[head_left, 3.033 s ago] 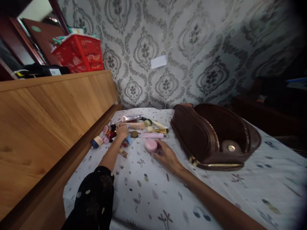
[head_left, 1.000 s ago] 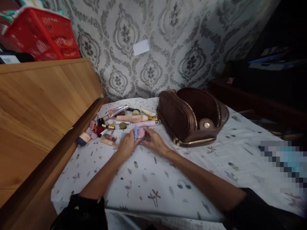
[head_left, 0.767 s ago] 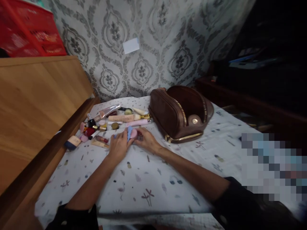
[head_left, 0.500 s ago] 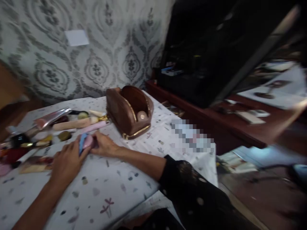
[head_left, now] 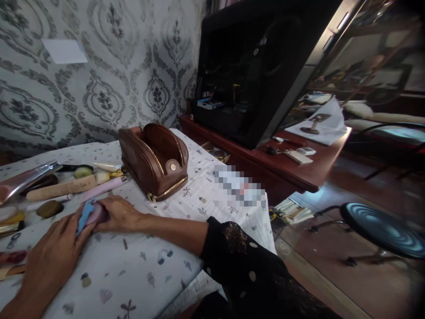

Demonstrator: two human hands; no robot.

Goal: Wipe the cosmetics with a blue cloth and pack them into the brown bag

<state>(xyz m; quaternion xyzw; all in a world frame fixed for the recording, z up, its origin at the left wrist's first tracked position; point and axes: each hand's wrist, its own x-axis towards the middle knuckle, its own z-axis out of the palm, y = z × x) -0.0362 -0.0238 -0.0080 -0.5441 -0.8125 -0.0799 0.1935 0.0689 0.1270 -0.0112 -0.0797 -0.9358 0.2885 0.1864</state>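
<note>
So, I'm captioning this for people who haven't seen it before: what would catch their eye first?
Probably the brown zip-up cosmetic bag, gaping open on the printed cloth left of centre. Then the left hand and right hand at lower left, meeting around a pink jar and a blue cloth-like piece, with cosmetics scattered near them. A large black panel rises up and right of the bag.

Lower left, you have a mauve-pink jar (head_left: 98, 214) and a light-blue piece (head_left: 84, 218); the sheet (head_left: 133, 268) is white with plant motifs. Mid-frame, your bag (head_left: 138, 166) is brown with gold zips (head_left: 170, 190). Your sleeve (head_left: 244, 261) is black, pale-dotted; upper left, the wallpaper (head_left: 105, 57) is grey damask.
</note>
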